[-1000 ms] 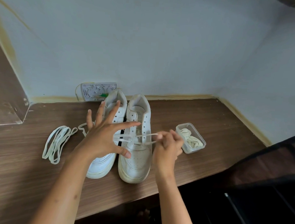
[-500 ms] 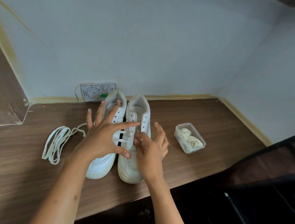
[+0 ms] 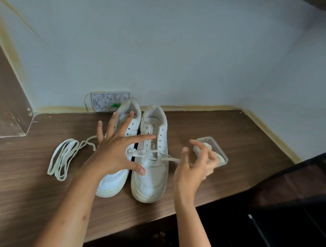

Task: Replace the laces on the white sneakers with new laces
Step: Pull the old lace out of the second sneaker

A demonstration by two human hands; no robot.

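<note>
Nearest, at the wooden tabletop's [image 3: 205, 125] front edge: two bare forearms rising from below.

Left hand [image 3: 116, 153] spread wide, fingers straight and fanned, gripping nothing; palm over the left sneaker [image 3: 117, 170], index fingertip reaching onto the tongue area of the right sneaker [image 3: 152, 167], thumb tip touching its toe box.

Right hand [image 3: 195, 166] just to the right of the right sneaker, motion-blurred, fingers partly curled, with a white lace [image 3: 168, 158] running taut from the lower eyelets straight into the fingers. Apparently pinched there, though blur hides the exact contact.

Both sneakers side by side on the tabletop, touching or nearly so, toes toward the front edge, heels toward the wall. Lace threaded only through the lowest eyelets of the right sneaker, crossing the gap toward the left one; upper eyelets bare.

Left of the shoes, well apart from them: a loose coil of pale laces [image 3: 63, 156] lying flat, one end trailing toward the left hand.

Right, partly hidden behind the right hand: a small clear plastic container [image 3: 216, 147] holding bundled cream laces.

Farthest, against the pale wall [image 3: 180, 49] behind the left sneaker's heel: a white wall socket plate [image 3: 107, 101] with something green on it, too small to identify.
</note>
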